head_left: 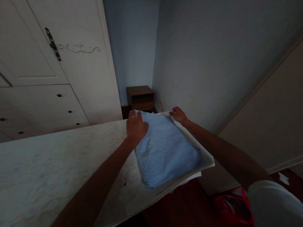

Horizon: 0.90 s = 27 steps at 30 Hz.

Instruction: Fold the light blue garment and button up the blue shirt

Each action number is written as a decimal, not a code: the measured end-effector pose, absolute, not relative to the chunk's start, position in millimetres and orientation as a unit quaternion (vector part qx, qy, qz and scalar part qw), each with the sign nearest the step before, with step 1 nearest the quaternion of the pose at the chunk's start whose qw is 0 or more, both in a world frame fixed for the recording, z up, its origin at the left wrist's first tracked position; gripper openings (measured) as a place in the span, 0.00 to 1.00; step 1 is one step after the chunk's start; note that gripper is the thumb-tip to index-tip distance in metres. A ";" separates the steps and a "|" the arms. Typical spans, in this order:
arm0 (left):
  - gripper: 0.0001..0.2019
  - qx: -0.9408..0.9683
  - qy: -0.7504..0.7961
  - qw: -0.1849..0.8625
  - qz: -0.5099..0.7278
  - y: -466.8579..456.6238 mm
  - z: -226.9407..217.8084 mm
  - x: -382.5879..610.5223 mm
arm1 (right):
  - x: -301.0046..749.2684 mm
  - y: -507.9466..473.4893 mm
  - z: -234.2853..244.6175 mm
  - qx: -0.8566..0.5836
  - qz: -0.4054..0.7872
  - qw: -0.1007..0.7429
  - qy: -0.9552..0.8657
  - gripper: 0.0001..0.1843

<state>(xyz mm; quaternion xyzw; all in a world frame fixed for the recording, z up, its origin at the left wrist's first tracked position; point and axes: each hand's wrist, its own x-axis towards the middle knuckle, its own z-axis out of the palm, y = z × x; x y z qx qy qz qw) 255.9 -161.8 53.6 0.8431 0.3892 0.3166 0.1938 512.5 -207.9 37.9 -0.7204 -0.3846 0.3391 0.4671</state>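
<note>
A folded light-blue cloth (168, 149) lies in a shallow white tray-like holder (209, 160) at the right end of the pale surface. My left hand (136, 126) grips the cloth's far left corner, thumb on top and fingers bent over the far edge. Whether those fingers also hold the white rim beneath is hidden. At the far right corner, my right hand (178, 115) pinches the white rim beside the cloth. The holder's near right corner sticks out past the surface's edge, with another white layer (196, 175) showing under it.
The mottled pale surface (66, 171) stretches left. Behind it stand white cabinets (92, 80) with dark handles and a small brown nightstand (140, 91) in the corner. A wall (201, 51) runs close on the right. A red bag (232, 209) sits on the dark red floor.
</note>
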 end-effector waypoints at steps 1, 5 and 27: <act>0.28 0.885 0.337 0.136 0.292 -167.1 52.0 254.2 | 507.7 -208.4 39.1 -0.720 0.313 0.474 -0.399 0.29; 0.28 0.931 0.281 0.077 0.221 -188.4 35.2 251.1 | 479.3 -208.8 30.6 -0.691 0.220 0.423 -0.544 0.31; 0.30 0.970 0.181 0.048 0.156 -279.6 26.0 178.6 | 419.3 -264.3 27.0 -0.637 0.146 0.319 -0.687 0.34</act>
